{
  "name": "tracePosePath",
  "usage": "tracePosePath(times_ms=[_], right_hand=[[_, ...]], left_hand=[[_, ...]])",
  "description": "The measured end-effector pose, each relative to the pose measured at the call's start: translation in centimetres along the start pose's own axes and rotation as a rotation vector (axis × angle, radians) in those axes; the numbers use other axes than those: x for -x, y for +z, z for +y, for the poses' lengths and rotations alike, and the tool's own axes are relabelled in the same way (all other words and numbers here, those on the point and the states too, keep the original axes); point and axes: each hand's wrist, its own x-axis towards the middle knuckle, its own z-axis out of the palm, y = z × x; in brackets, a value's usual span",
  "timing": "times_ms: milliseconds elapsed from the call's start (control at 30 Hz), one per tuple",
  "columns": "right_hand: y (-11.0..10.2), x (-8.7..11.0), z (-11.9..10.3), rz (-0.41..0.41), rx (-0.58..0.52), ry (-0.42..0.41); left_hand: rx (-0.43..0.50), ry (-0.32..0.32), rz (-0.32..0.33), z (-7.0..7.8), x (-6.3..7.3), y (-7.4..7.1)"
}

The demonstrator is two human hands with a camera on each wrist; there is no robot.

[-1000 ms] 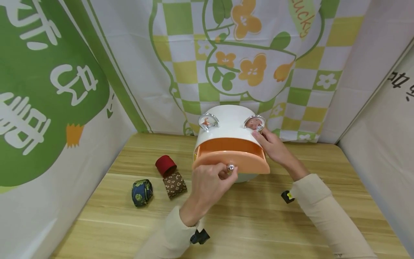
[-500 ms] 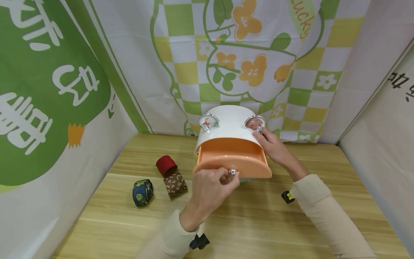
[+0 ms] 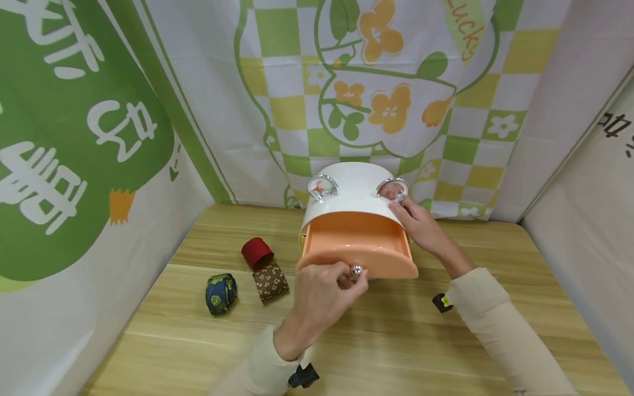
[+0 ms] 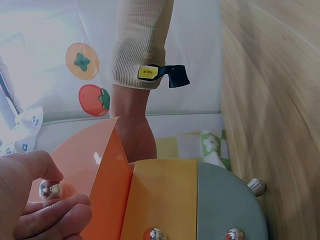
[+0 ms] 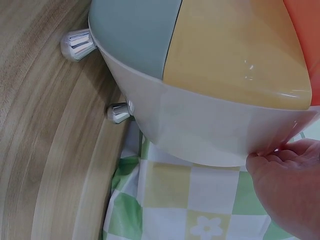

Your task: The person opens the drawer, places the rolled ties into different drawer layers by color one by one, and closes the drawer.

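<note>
1. Silver knob (image 3: 356, 269) of the orange drawer (image 3: 388, 265) is pinched between thumb and forefinger of the left hand (image 3: 317, 294).
2. Orange drawer is seen partly out, topmost in the white cabinet (image 3: 351, 187), which is stood on the wooden table (image 3: 396, 341).
3. Cabinet's side is gripped by the right hand (image 3: 423, 229), thumb laid near a chrome-rimmed disc (image 3: 391, 191).
4. Yellow drawer (image 4: 160, 197) and grey-green drawer (image 4: 227, 200) are seen closed below.
5. Red roll (image 3: 257, 253) and brown flowered roll (image 3: 271, 283) are placed touching, left of cabinet; blue patterned roll (image 3: 220, 293) is set apart nearby.
</note>
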Motion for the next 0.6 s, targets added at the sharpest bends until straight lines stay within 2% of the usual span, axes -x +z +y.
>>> tracePosePath(times_ms=[367, 600], right_hand=[[0.4, 0.17, 0.32, -0.011, -0.007, 0.011], [0.25, 0.14, 0.23, 0.002, -0.014, -0.007]], left_hand=[[-0.021, -0.024, -0.033, -0.08, 0.68, 0.09], [-0.011, -0.03, -0.056, 0.01, 0.6, -0.15]])
